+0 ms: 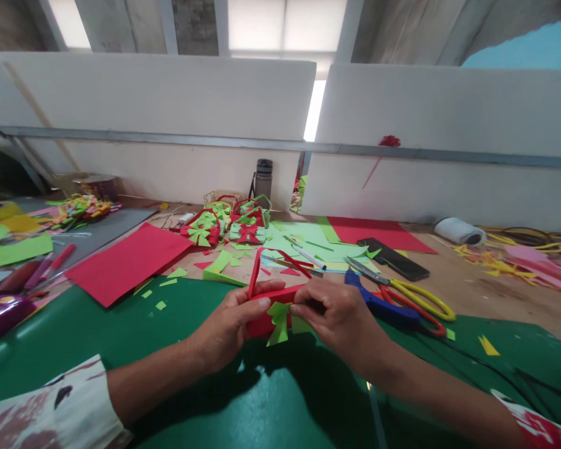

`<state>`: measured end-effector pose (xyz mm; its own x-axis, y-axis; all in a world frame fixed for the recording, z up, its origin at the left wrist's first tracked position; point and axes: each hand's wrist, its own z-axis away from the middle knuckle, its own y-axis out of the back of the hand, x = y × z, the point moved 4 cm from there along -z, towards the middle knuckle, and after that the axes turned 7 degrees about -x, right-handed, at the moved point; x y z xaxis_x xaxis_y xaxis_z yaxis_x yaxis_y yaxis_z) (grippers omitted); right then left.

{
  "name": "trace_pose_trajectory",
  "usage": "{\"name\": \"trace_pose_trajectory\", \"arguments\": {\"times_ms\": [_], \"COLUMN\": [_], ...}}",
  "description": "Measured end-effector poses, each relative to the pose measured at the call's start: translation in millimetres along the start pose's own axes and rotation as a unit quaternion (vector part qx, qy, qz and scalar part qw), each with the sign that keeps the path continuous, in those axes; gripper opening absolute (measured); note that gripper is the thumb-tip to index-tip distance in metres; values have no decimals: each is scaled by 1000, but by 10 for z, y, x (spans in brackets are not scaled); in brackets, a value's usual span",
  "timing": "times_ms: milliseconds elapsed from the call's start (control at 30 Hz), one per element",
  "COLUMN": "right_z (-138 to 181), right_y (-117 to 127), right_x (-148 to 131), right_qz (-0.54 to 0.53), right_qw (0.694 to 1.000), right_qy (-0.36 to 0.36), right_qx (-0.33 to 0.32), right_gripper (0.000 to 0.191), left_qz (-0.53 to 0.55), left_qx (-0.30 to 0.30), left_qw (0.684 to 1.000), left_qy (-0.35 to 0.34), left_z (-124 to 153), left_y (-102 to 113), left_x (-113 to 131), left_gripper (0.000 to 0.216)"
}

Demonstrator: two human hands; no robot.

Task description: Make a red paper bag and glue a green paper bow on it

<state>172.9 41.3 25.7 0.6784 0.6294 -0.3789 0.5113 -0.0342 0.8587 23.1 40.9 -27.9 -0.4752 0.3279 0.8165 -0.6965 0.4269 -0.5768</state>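
Observation:
My left hand (231, 321) is closed around the left side of a small red paper basket (258, 325), its thumb lying on the front. A thin red strip handle (254, 273) arches up from the basket. On the front lies a light green paper bow (279, 321). My right hand (339, 318) pinches at the right edge of the bow, thumb and forefinger together against it. Behind my hands stand several finished-looking paper baskets (249, 232) in red and green, with bows on their fronts.
Scissors (421, 296) and a blue-handled tool (378, 305) lie right of my hands. Beyond them is a black phone (393, 259). Red paper sheets (131, 259), green scraps (161, 305) and a pen (309, 257) lie around. A grey bottle (263, 181) stands by the wall.

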Motion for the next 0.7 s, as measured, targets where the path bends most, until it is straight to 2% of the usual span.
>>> {"name": "trace_pose_trajectory", "arguments": {"times_ms": [367, 700], "right_z": [23, 36], "right_y": [-43, -37], "right_x": [0, -53], "right_qz": [50, 136], "right_qw": [998, 989], "right_qy": [-2, 21], "right_qx": [23, 60], "right_gripper": [9, 13], "left_qz": [-22, -17], "left_qx": [-10, -22], "left_qw": [1000, 999], "left_qy": [-7, -18], "left_z": [7, -3], "left_y": [-18, -12], "left_x": [-20, -37], "left_gripper": [38, 37]}}
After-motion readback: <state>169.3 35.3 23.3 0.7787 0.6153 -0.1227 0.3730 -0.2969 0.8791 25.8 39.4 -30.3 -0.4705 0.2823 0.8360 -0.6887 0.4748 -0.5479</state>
